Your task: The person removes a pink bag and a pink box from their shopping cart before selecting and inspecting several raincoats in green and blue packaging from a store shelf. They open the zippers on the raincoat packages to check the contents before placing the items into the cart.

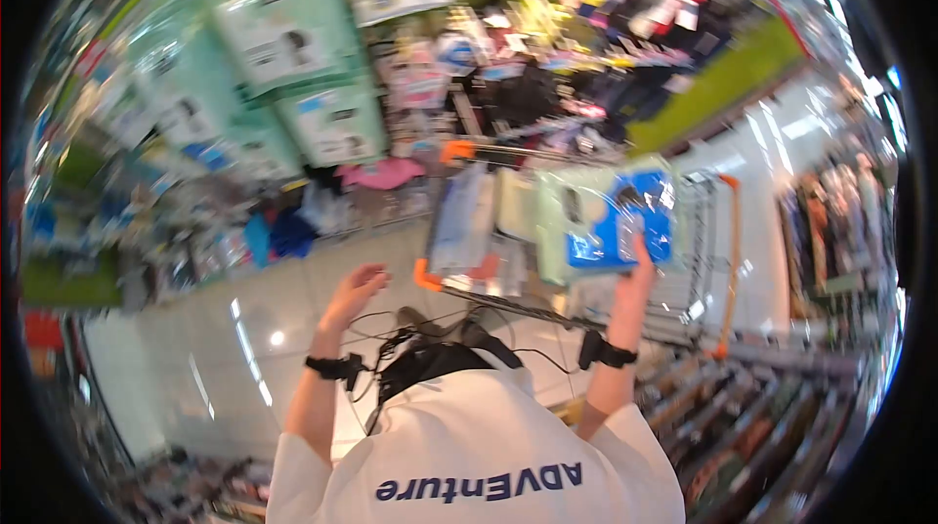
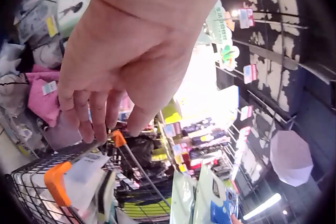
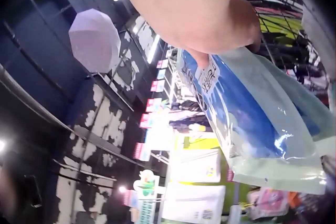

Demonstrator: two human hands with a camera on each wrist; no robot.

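One flat, pale-green-and-blue plastic packet [image 1: 598, 243] is gripped in your right hand [image 1: 633, 285] above the orange-cornered black wire cart [image 1: 427, 275], inside its near edge. Your left hand [image 1: 354, 297] hangs apart, empty. Loading seems underway; lowering probably comes next.

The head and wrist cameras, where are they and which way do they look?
Head: worn on the head, looking forward and down at the cart; left hand, right hand and white shirt show.
Left wrist: worn there, looking past the left hand, high in view, toward the cart.
Right wrist: worn there, looking past the right hand at the green-and-blue packet it grips.
Head and right wrist both show the right hand and packet.
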